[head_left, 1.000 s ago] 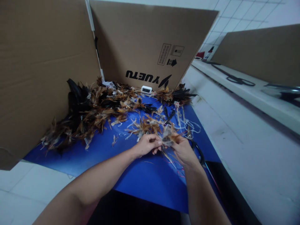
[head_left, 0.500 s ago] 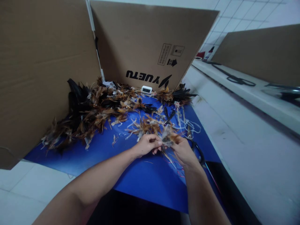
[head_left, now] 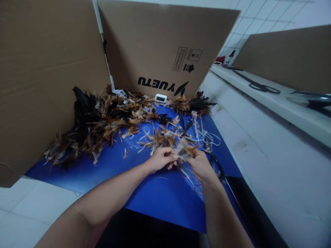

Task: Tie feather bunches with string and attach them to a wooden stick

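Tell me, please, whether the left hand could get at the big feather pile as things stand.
Probably yes: only small scraps seem to lie between the left hand and the pile, though the hand's fingers hold a feather tuft.

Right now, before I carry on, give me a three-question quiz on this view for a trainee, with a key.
1. True or false: the left hand and the right hand are both at the same feather tuft.

2. Which thing stands at the foot of the cardboard panel printed YUETU?
A) a red mug
B) a small white device with a display
C) a green bowl

3. Fill in the missing word: the feather pile lies on a work surface coloured ____.

Key: 1 true; 2 B; 3 blue.
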Demonstrator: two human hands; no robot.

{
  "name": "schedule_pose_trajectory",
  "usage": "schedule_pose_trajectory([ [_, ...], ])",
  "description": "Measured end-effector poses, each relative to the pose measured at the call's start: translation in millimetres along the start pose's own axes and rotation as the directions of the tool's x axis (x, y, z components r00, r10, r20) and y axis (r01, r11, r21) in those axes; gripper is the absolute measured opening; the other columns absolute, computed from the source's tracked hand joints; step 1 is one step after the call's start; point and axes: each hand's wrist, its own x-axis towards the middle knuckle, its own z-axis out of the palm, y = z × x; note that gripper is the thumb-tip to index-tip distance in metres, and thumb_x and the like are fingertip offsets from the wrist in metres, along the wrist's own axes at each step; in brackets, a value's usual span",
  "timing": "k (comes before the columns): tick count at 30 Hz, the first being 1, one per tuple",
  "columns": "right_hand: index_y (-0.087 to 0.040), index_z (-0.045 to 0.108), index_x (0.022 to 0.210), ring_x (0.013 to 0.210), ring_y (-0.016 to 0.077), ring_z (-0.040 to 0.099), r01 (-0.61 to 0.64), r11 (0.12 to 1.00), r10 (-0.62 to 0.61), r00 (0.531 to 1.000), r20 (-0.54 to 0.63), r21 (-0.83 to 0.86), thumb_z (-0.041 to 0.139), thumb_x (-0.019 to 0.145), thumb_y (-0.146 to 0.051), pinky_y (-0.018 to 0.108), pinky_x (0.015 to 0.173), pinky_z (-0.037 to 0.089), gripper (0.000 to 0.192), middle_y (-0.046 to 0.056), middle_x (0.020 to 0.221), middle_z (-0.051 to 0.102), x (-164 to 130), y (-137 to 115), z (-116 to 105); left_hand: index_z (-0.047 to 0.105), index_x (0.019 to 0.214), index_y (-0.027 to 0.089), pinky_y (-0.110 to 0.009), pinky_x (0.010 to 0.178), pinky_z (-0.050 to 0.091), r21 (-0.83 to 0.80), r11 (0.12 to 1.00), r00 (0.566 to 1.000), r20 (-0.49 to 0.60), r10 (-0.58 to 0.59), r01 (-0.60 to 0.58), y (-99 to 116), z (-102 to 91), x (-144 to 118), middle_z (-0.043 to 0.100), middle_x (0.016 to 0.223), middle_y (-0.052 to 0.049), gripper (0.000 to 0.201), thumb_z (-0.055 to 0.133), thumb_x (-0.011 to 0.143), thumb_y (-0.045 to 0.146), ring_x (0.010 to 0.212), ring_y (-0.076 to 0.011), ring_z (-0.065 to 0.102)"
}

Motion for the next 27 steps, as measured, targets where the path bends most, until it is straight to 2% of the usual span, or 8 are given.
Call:
schedule_pose_trajectory([
  [18,-0.017,0.061,0.065,0.055,0.0105,0.048,-0.003,1.000,0.003,1.000,-0.010,-0.030,0.073,0.061,-0.023,0.024,0.056,0.039,0.014,-0.003,0.059,0.056,0.1,-3.1,2.0,0.056,0.072,0.010,-0.018,0.041,0.039,-0.009,1.000,1.000,0.002,-0.015,0.015,2.3,0.9,-0.9,0.057,0.059,-0.001,0.033,0.063,0.071,0.042,0.041,-0.0047,0.046],
  [23,-0.017,0.061,0.062,0.055,0.0115,0.049,0.003,0.999,-0.006,0.997,-0.071,-0.049,0.073,0.059,-0.023,0.025,0.056,0.041,0.014,-0.002,0.057,0.057,-0.2,-4.2,3.2,0.056,0.072,0.010,-0.018,0.042,0.038,-0.018,1.000,1.000,-0.003,-0.002,0.002,2.5,0.4,-1.0,0.056,0.059,0.000,0.032,0.062,0.072,0.041,0.041,-0.0042,0.046],
  [25,-0.017,0.063,0.068,0.055,0.0119,0.051,-0.005,0.999,0.003,0.997,-0.076,-0.033,0.073,0.059,-0.023,0.025,0.057,0.043,0.015,-0.001,0.060,0.060,-0.8,-3.2,3.1,0.055,0.073,0.010,-0.017,0.042,0.038,-0.016,1.000,1.000,-0.023,0.011,-0.011,2.7,0.4,-1.0,0.056,0.059,0.000,0.031,0.062,0.073,0.041,0.041,-0.0042,0.046],
  [27,-0.017,0.065,0.078,0.059,0.0132,0.055,-0.022,1.000,0.022,0.998,-0.062,0.008,0.074,0.058,-0.023,0.026,0.058,0.045,0.023,0.001,0.068,0.064,-1.9,-3.0,3.4,0.055,0.074,0.011,-0.017,0.042,0.038,-0.006,1.000,0.998,-0.050,0.029,-0.029,3.0,0.3,-0.9,0.055,0.059,0.001,0.030,0.061,0.074,0.041,0.042,-0.0044,0.046],
])
